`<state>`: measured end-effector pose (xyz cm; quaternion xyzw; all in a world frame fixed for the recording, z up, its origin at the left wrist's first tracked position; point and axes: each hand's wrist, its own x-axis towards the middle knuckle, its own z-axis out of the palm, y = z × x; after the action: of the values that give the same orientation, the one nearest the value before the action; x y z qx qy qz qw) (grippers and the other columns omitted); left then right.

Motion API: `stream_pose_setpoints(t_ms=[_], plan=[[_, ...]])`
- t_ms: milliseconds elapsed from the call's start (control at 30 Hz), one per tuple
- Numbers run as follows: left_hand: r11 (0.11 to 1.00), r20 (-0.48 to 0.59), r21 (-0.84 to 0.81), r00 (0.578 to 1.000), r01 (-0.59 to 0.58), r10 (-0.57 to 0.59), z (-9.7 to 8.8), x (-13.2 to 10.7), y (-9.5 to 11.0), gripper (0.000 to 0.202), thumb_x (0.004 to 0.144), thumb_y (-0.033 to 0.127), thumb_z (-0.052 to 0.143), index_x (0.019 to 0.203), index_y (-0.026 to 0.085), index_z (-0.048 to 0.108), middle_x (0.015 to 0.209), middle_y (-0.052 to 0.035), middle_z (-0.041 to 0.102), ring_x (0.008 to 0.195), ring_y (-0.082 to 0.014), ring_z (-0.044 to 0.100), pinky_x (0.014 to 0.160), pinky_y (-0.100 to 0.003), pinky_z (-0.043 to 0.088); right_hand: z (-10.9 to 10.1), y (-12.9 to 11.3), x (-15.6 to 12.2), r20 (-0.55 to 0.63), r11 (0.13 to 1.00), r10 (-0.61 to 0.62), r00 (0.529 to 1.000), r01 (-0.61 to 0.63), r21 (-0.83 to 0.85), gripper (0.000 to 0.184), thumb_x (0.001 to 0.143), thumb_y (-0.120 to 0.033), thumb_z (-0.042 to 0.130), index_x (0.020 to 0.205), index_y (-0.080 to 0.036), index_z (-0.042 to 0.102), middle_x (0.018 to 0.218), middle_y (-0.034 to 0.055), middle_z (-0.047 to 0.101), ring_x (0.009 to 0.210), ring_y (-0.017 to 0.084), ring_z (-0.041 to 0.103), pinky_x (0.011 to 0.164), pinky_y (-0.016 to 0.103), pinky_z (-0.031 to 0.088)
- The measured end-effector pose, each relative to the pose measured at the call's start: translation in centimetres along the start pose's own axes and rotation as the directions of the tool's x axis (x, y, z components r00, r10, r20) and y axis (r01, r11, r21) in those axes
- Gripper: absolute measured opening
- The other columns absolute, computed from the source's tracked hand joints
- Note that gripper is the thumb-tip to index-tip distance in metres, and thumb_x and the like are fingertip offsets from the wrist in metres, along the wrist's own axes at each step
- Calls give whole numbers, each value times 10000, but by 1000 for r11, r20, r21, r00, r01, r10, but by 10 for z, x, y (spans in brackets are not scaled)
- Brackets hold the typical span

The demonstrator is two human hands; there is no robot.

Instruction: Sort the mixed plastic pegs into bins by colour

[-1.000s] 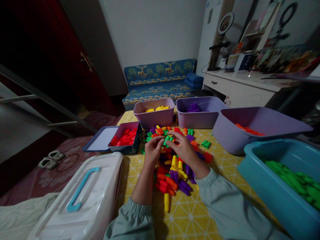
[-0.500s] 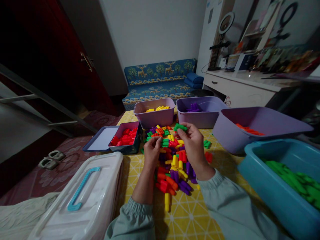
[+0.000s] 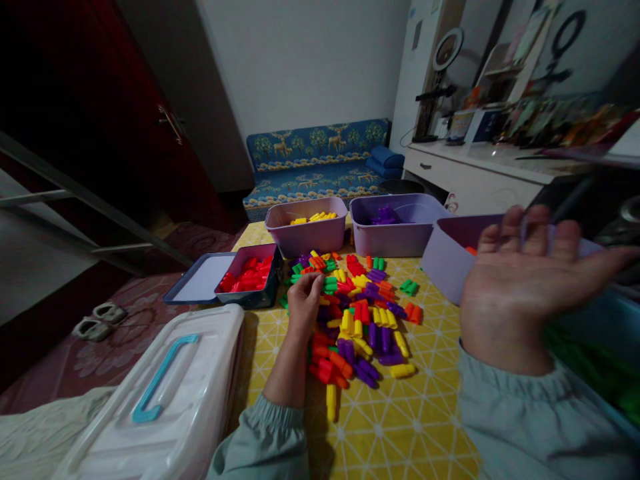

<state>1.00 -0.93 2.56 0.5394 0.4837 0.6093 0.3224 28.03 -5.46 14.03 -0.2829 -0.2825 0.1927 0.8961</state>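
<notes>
A heap of small plastic pieces (image 3: 357, 313) in red, yellow, green, purple and orange lies on the yellow patterned tablecloth (image 3: 400, 427). My left hand (image 3: 303, 303) rests at the heap's left edge, fingers curled on pieces there; what it grips is hidden. My right hand (image 3: 520, 293) is raised at the right, palm up, fingers spread and empty, above the blue bin of green pieces (image 3: 595, 353), which it partly covers.
Purple bins hold yellow (image 3: 307, 227), purple (image 3: 395, 223) and orange pieces (image 3: 445, 260). A dark tin (image 3: 247, 277) of red pieces and its lid (image 3: 197, 280) sit at the left. A white case with a blue handle (image 3: 160, 393) lies near me.
My right hand has carried a green piece from the heap over to the right and now shows open and empty above the blue bin. My left hand stayed at the heap.
</notes>
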Motion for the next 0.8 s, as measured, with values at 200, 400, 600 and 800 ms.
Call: stream_pose_setpoints(t_ms=[200,400,600,800], plan=[[1000,26,8,1000,-17,16,0,-1,1,240,787,388,660,807,153,708,766,-35,717,713,-160,649,689,-250,511,37,47,-47,347,876,429,834,-290,-384,284,785,-460,611,898,-201,638,864,52,698,727,160,650,576,260,488],[999,74,-36,997,-29,32,0,-2,3,224,782,375,676,809,156,712,773,-32,722,720,-155,650,701,-244,509,36,86,-99,611,668,561,558,130,-732,377,701,-297,719,1072,-233,687,954,62,723,743,192,657,673,309,511],[995,114,-102,993,1,10,1,-3,1,239,754,390,710,808,157,713,771,-35,723,714,-153,654,691,-241,507,30,95,-110,649,644,611,454,191,-741,103,713,-186,661,804,-227,688,652,-4,667,605,163,613,578,264,468],[993,101,-108,994,57,-46,-2,-3,3,324,802,469,650,854,154,709,729,-31,709,665,-160,659,617,-242,507,37,85,-93,539,736,641,547,-237,-635,171,695,-227,672,850,-191,610,688,1,678,558,158,645,539,267,500]])
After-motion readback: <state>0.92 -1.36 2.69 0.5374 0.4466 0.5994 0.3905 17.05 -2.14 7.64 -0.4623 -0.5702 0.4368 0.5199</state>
